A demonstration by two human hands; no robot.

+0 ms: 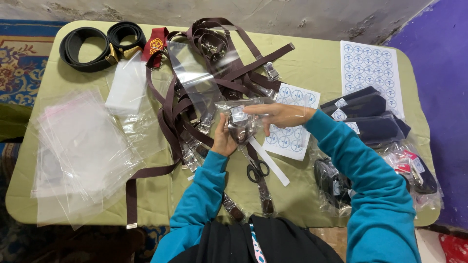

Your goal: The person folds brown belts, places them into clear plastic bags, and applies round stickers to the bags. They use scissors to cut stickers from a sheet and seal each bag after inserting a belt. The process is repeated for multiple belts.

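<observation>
A person in teal sleeves works over an olive-green worktop (pixel 312 63), seen from above. The left hand (pixel 223 139) cups a small clear bag (pixel 241 122) from below, its grip closed around the lower end; the bag holds a dark brown folded strap and carries a round white sticker. The right hand (pixel 279 115) lies across the top of the same bag with fingers stretched nearly flat, pressing on it rather than clasping it. The bag is held just above the middle of the worktop.

Right behind the hands sprawls a tangle of brown straps (pixel 195 97) with metal clips, some under a loose clear sleeve. Just beside the right hand lies a small sticker sheet (pixel 292 139), partly covered by the wrist; a larger sticker sheet (pixel 373 73) sits near the far right edge. Black-handled scissors (pixel 257 170) and a white paper strip (pixel 270 168) lie just below the hands. A stack of empty clear bags (pixel 83 151) covers the left side, with a white block (pixel 127 87) near it. Two coiled black belts (pixel 100 46) and a red badge (pixel 157 46) rest at the far left corner. Dark navy bagged items (pixel 365 117) pile up at the right, with more filled bags (pixel 414 170) near the right edge.
</observation>
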